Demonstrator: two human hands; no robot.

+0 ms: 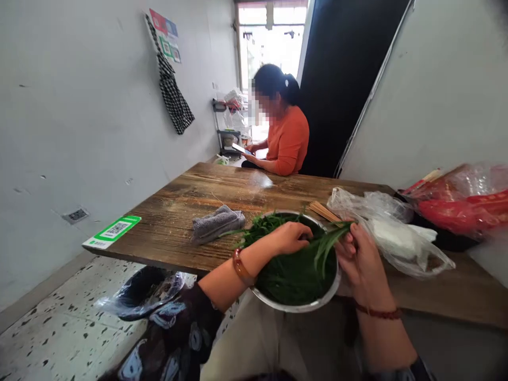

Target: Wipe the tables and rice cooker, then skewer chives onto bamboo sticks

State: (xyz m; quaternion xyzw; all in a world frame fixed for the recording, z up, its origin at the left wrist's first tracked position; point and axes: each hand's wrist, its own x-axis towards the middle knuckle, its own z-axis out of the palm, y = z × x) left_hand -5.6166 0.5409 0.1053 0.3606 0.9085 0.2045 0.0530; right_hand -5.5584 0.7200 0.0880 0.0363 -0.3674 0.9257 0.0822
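Observation:
Long, thin green leaves, which look like chives (293,278), fill a round metal bowl (273,304) at the table's near edge, above my lap. My right hand (363,259) is closed at the bowl's right rim, pinching a small bunch of these leaves (329,243) by one end; the rest droops over the bowl. Over the middle of the bowl, my left hand (291,237) has its fingers curled down beside the leaves. What its fingertips hold, if anything, is hidden. A bundle of thin wooden skewers (323,210) lies just behind the bowl, towards the right.
Left of the bowl lies a folded grey cloth (218,225) on the wooden table (174,211). Plastic bags (397,238) and red packaging (464,209) crowd the right. A lined bin (145,291) stands below left. Across the table sits a person (288,140) with a phone.

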